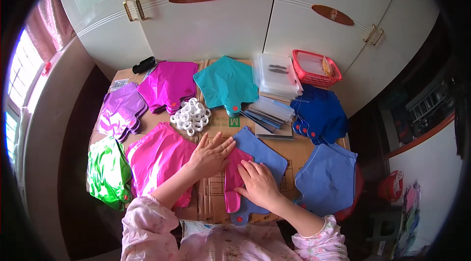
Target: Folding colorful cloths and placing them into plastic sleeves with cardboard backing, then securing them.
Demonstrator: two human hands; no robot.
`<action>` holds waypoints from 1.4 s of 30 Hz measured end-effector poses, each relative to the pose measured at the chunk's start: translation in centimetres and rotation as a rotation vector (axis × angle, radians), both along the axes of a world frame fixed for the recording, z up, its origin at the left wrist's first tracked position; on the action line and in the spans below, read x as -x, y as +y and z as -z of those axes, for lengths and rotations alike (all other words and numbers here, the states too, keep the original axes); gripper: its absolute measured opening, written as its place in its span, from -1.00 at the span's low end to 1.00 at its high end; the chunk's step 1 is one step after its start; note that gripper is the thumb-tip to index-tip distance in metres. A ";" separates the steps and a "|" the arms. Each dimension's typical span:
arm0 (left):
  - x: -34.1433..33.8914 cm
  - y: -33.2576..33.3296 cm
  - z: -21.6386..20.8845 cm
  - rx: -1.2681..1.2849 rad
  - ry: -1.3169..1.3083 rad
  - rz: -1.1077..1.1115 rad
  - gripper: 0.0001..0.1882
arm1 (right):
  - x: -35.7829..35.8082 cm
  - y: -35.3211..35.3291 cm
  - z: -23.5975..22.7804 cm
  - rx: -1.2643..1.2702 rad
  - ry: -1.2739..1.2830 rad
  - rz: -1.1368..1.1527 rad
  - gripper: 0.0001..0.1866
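Where two hands [211,156] [258,183], two sheets [233,197] [269,157] (layered)

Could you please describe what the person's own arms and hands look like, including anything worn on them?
The left hand and right hand are ungloved, with no watch or bracelet visible at either wrist. The left sleeve and right sleeve are loose, wrinkled, pale pink fabric with a small floral print, leaving the forearms bare.
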State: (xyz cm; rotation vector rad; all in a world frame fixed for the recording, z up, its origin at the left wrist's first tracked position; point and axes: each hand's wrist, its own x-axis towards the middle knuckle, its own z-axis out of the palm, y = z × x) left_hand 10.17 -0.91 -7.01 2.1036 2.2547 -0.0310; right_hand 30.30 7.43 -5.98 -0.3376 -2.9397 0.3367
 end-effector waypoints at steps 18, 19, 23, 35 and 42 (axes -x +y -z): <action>2.5 2.7 -0.7 -0.293 0.118 -0.195 -0.11 | -0.2 0.1 0.2 -0.017 0.005 -0.009 -0.29; 2.2 2.4 -0.9 -0.292 0.149 -0.165 -0.10 | -0.3 0.2 0.1 -0.019 0.004 -0.009 -0.28; 0.1 -0.2 -2.0 -0.192 0.100 -0.053 0.24 | -0.3 0.2 0.2 -0.014 0.011 -0.016 -0.28; -4.2 -4.5 -2.3 -0.019 -0.007 0.158 0.37 | -0.3 0.3 0.2 0.006 -0.041 -0.016 -0.27; -4.9 -4.5 -2.5 0.099 -0.031 0.178 0.43 | -0.6 0.5 0.5 0.012 -0.032 -0.029 -0.20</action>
